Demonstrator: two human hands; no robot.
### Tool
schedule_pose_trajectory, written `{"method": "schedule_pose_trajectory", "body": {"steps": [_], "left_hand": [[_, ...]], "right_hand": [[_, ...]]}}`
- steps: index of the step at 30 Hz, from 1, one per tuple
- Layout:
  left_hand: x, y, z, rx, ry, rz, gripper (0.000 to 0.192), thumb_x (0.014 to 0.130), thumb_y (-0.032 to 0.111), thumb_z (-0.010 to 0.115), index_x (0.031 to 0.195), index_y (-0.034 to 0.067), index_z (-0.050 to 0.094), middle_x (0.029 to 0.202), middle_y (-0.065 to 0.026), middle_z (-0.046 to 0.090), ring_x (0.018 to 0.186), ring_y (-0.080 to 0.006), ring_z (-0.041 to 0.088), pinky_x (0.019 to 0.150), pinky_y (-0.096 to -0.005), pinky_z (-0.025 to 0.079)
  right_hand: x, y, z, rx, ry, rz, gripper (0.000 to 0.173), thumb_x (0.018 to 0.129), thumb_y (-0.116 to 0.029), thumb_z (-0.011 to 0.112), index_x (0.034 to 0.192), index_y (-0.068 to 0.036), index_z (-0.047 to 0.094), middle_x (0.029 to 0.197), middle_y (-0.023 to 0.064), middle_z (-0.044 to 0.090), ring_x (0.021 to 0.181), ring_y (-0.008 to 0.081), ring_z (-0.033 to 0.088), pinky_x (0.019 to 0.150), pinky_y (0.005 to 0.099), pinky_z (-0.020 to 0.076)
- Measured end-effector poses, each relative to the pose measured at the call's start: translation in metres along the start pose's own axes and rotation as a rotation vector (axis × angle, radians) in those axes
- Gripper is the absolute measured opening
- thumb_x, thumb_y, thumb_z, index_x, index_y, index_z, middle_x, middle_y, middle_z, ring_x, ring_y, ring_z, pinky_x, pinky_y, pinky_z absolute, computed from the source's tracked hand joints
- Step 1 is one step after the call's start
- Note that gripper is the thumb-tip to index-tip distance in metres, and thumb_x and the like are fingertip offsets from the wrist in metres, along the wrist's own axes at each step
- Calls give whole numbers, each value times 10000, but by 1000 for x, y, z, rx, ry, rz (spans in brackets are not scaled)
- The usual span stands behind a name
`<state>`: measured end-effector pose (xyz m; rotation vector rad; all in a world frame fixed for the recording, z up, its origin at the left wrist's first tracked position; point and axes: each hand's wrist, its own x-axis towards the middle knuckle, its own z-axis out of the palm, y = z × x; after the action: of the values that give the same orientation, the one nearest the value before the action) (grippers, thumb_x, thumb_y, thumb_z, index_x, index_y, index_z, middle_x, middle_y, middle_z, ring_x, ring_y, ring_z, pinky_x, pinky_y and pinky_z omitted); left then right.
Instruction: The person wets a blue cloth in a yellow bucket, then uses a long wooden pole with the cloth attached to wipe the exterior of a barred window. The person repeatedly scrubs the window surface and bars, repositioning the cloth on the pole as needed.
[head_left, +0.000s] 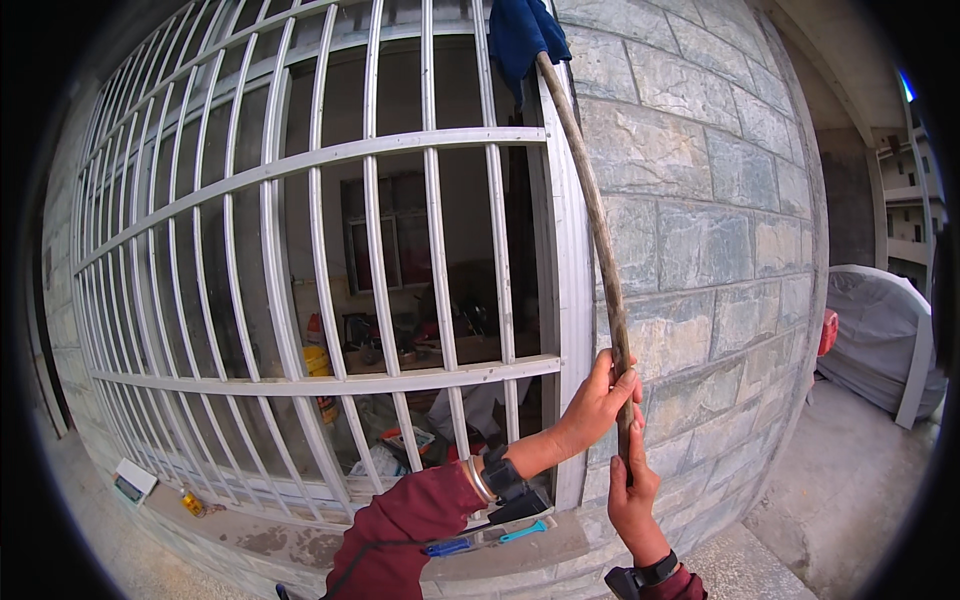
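Note:
A long wooden pole (598, 206) rises in front of me, slightly tilted, with a dark blue cloth (525, 41) draped over its upper end. That cloth lies against the top right of a barred metal window grille (457, 372). My left hand (604, 401) is wrapped around the lower part of the pole. Just below it, my right hand (636, 491) grips the pole near its bottom end. The side frame (568, 300) of the window stands close to the left of the pole.
On the stone sill lie a turquoise-handled tool (523, 532), a blue-handled tool (448, 547), a small yellow bottle (193, 502) and a white box (136, 481). A stone-tiled wall (682, 247) adjoins the window. Further right stands a large sheet-covered object (874, 330).

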<state>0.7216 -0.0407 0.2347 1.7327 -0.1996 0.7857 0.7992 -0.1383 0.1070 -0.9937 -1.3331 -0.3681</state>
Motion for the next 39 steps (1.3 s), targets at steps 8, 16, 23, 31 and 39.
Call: {"method": "schedule_pose_trajectory", "body": {"steps": [8,16,23,31,39], "left_hand": [[27,15,-16,73,69,-3,311,1091,307,424,1287,71,374,920,-58,585,742,-152,653,615,-274,525],[105,81,-47,380,254,59,357,1062,396,440,1115,44,437,904,-70,619,733,-150,655,559,-320,570],[179,113,-62,342,348,96,370,1047,352,454,1118,-9,425,928,-137,632,770,-230,682,592,-412,620],[263,80,-94,850,719,242,414,1037,289,465,1104,-98,337,778,-154,624,699,-305,678,524,-414,575],[271,205,-164,932,611,147,506,1030,298,464,1072,-189,336,758,-201,660,610,-278,684,429,-420,550]], "right_hand": [[39,-10,0,-91,32,-52,626,935,38,543,1532,-31,365,1399,259,555,1199,364,634,932,368,525],[144,-6,9,117,-55,-65,604,979,27,474,1559,-57,329,1563,170,415,1438,271,401,1124,350,358],[233,18,-12,205,-176,59,608,996,-35,518,1569,-157,352,902,27,598,684,69,499,571,230,422],[279,66,19,337,-88,-10,585,990,-65,564,1545,-163,404,1051,57,646,823,118,581,730,281,465],[353,0,99,277,-47,-97,650,982,-59,544,1578,-195,319,1402,207,577,1234,286,604,1028,360,448]]}}
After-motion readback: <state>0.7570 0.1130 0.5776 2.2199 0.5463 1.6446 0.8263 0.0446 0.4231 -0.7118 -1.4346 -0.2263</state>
